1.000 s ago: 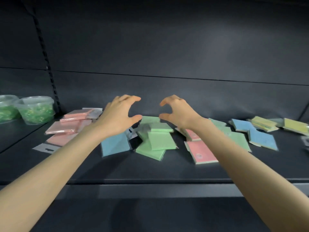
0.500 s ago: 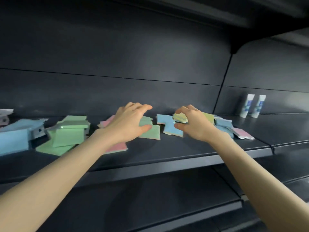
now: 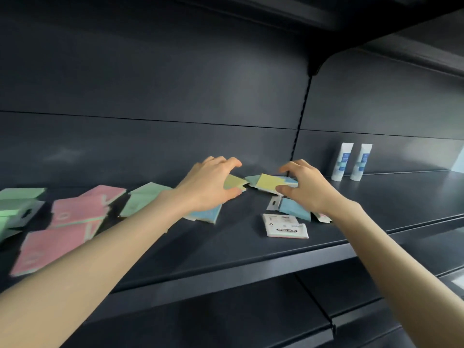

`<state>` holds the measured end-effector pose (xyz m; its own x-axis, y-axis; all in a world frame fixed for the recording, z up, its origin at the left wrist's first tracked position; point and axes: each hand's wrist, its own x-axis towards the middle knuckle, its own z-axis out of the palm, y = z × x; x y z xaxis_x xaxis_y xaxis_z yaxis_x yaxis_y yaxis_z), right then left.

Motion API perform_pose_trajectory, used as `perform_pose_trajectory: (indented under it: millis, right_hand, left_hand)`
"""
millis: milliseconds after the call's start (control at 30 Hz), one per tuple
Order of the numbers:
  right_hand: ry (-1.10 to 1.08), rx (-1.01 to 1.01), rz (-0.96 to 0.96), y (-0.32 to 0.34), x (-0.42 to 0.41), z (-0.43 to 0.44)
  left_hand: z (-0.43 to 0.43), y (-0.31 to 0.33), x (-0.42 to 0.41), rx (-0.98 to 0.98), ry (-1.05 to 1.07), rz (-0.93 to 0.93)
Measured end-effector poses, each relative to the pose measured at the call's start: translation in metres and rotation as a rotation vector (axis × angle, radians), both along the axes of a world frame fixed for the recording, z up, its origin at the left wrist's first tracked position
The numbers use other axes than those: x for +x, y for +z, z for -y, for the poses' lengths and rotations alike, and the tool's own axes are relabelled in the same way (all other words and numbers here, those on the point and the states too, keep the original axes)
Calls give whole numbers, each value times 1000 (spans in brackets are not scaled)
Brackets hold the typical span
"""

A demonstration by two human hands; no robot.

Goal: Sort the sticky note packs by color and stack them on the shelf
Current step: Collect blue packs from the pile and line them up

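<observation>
2 yellow packs [image 3: 268, 183] — left hand [image 3: 208, 189], right hand [image 3: 307, 190] pinching

The words "STICKY NOTE" stand on the white pack [image 3: 286, 226] lying near the front of the shelf [image 3: 226, 249]. The print on the 2 tubes [image 3: 342, 160] is too blurred to read.

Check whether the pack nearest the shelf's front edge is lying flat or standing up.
Lying flat: the white-labelled pack rests on the shelf with its printed face turned up.
</observation>
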<state>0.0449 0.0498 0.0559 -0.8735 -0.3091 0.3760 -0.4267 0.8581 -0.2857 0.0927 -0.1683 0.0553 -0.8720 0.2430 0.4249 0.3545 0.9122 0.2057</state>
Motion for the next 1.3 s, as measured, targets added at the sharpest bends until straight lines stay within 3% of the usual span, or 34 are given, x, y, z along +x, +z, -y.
perform_pose_trajectory:
  millis: [400, 633, 1067, 1300]
  right_hand:
    - [-66, -9, 160, -20, -134, -62]
    - [-19, -53, 267, -37, -208, -77]
    - [98, -182, 510, -68, -282, -78]
    - [68, -173, 470, -82, -293, -70]
  left_hand:
    - [-59, -20, -158, 38, -49, 199]
    - [-74, -32, -221, 17, 38, 350]
    - [-98, -49, -268, -7, 178, 522]
    - [-94, -54, -274, 99, 180, 517]
